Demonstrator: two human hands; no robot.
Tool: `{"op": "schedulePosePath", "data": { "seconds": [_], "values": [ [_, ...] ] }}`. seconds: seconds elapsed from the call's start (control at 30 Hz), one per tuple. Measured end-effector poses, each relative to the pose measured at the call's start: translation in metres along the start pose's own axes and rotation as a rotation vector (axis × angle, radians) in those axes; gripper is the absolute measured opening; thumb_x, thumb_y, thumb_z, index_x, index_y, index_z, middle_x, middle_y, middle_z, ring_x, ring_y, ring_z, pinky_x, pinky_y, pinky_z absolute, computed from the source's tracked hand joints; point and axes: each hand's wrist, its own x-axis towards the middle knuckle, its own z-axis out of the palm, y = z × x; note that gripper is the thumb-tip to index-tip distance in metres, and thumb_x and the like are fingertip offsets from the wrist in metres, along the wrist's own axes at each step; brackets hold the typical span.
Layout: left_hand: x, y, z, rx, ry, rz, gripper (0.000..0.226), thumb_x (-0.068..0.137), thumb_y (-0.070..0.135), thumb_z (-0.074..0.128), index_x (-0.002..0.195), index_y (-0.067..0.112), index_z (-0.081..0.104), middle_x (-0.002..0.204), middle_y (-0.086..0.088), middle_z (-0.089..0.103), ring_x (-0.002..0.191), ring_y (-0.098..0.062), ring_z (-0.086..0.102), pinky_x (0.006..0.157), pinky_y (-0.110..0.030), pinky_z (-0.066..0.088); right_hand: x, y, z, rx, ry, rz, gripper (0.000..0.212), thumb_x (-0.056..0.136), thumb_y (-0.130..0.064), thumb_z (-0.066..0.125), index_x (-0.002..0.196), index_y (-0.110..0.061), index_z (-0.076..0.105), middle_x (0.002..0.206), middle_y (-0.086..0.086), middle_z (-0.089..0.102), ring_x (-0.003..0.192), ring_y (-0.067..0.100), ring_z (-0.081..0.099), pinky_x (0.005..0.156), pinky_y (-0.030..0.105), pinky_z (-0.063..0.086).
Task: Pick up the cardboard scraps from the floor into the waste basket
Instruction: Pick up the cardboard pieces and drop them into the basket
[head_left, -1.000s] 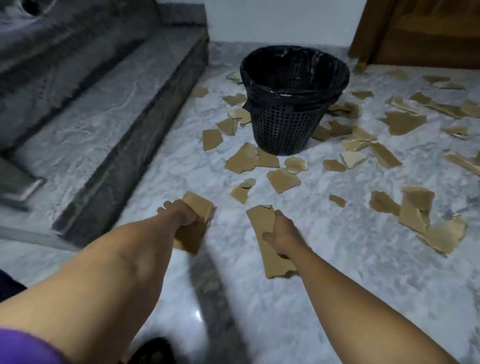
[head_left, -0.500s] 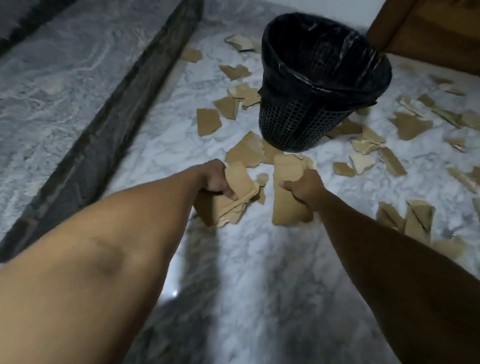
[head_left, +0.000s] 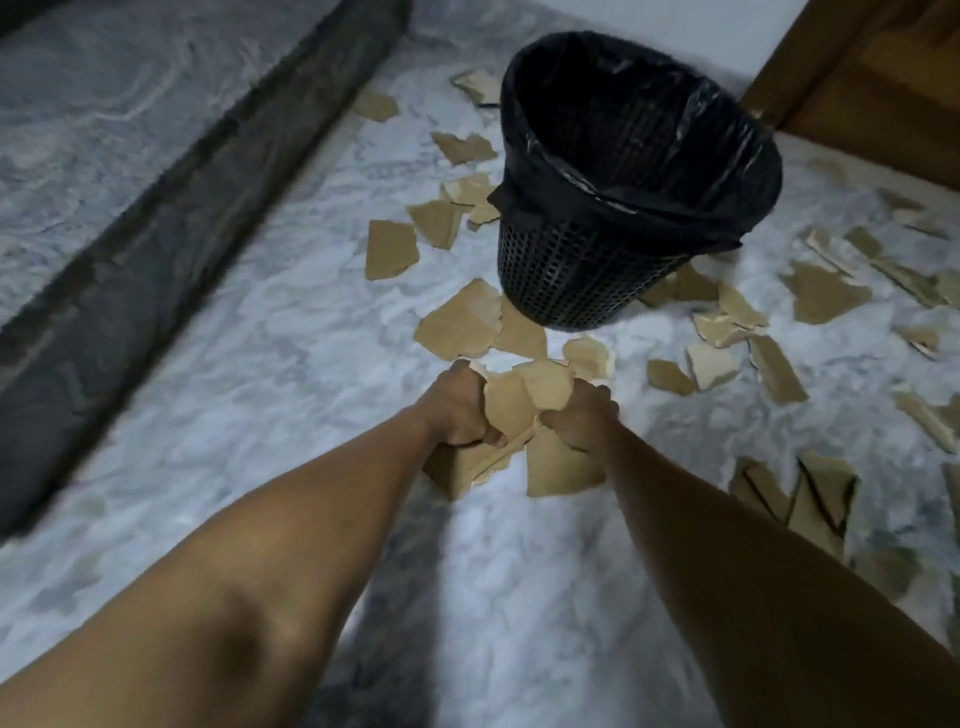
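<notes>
Hands meet low over the marble floor (head_left: 291, 374): left hand (head_left: 457, 410) and right hand (head_left: 582, 415), fingers closed, each grip a bundle of cardboard scraps (head_left: 511, 405). Waste basket (head_left: 587, 260), black mesh with liner, stands just beyond; loose scraps (head_left: 457, 325) lie around it. No writing readable.

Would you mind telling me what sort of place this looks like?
Probably a home entryway or stair landing: pale marble floor, a dark-edged stone step alongside, and a wooden door behind the waste basket.
</notes>
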Motion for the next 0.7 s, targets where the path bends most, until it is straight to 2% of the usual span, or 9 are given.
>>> {"op": "schedulePosePath", "data": {
  "seconds": [0.1,0.2,0.27,0.33,0.4,0.47,0.5,0.6,0.7],
  "values": [
    [-0.007,0.001,0.003,-0.005,0.026,-0.059,0.068,0.05,0.034,0.094,0.109,0.014,0.067,0.109,0.001,0.064,0.099,-0.016,0.058,0.081,-0.023,0.044,0.01,0.006,-0.001,0.159,-0.053,-0.09,0.086,0.063,-0.049,0.084,0.135,-0.017,0.049,0.131,0.009,0.059,0.118,0.029,0.057,0.099,0.04,0.051],
    [-0.011,0.003,0.0,0.059,0.016,-0.151,0.067,0.05,0.039,0.092,0.108,0.016,0.069,0.105,0.001,0.068,0.099,-0.019,0.06,0.084,-0.028,0.048,0.023,0.0,-0.01,0.206,-0.089,-0.167,0.097,0.062,-0.031,0.092,0.138,-0.008,0.036,0.137,0.01,0.047,0.123,0.029,0.051,0.099,0.037,0.048],
    [-0.008,0.005,-0.014,0.144,-0.06,-0.176,0.065,0.051,0.038,0.092,0.108,0.017,0.068,0.103,0.004,0.067,0.099,-0.018,0.061,0.087,-0.028,0.049,0.034,-0.004,-0.024,0.126,-0.12,-0.177,0.108,0.058,-0.034,0.094,0.141,-0.006,0.031,0.137,0.014,0.046,0.122,0.031,0.051,0.099,0.041,0.049],
    [0.001,0.012,-0.034,0.275,-0.152,-0.168,0.06,0.055,0.034,0.092,0.107,0.016,0.068,0.1,0.004,0.067,0.097,-0.016,0.061,0.081,-0.023,0.047,0.044,0.001,-0.047,0.046,-0.188,-0.181,0.094,0.064,-0.036,0.091,0.137,-0.004,0.042,0.128,0.014,0.059,0.11,0.029,0.061,0.093,0.04,0.054],
    [0.014,0.029,-0.052,0.385,-0.157,-0.221,0.056,0.06,0.031,0.089,0.108,0.015,0.065,0.101,0.002,0.064,0.096,-0.016,0.06,0.077,-0.023,0.047,0.055,0.014,-0.064,0.027,-0.199,-0.18,0.078,0.072,-0.037,0.085,0.134,-0.006,0.05,0.12,0.011,0.064,0.104,0.029,0.063,0.087,0.034,0.052],
    [0.025,0.047,-0.064,0.468,-0.135,-0.261,0.052,0.063,0.028,0.085,0.109,0.013,0.063,0.103,-0.001,0.063,0.093,-0.017,0.059,0.076,-0.025,0.051,0.064,0.024,-0.069,0.023,-0.129,-0.19,0.071,0.077,-0.039,0.078,0.134,-0.008,0.049,0.127,0.011,0.057,0.115,0.03,0.058,0.088,0.033,0.046],
    [0.029,0.054,-0.068,0.511,-0.136,-0.256,0.056,0.063,0.031,0.084,0.111,0.012,0.063,0.104,-0.003,0.064,0.091,-0.018,0.06,0.075,-0.026,0.051,0.067,0.027,-0.069,0.022,-0.1,-0.193,0.073,0.077,-0.042,0.075,0.136,-0.009,0.047,0.135,0.011,0.048,0.123,0.032,0.051,0.094,0.036,0.045],
    [0.043,0.068,-0.063,0.599,-0.109,-0.203,0.069,0.061,0.042,0.084,0.119,0.012,0.061,0.109,-0.006,0.063,0.09,-0.019,0.057,0.07,-0.024,0.045,0.08,0.03,-0.065,0.001,-0.125,-0.198,0.092,0.073,-0.053,0.074,0.148,-0.013,0.037,0.157,0.012,0.022,0.141,0.036,0.03,0.108,0.047,0.04],
    [0.062,0.067,-0.046,0.489,-0.07,-0.13,0.073,0.062,0.04,0.083,0.126,0.017,0.057,0.115,-0.004,0.062,0.104,-0.022,0.058,0.09,-0.027,0.046,0.089,0.021,-0.056,-0.055,-0.099,-0.214,0.094,0.072,-0.053,0.076,0.146,-0.01,0.037,0.152,0.014,0.031,0.139,0.036,0.03,0.108,0.048,0.039]
  ]
}}
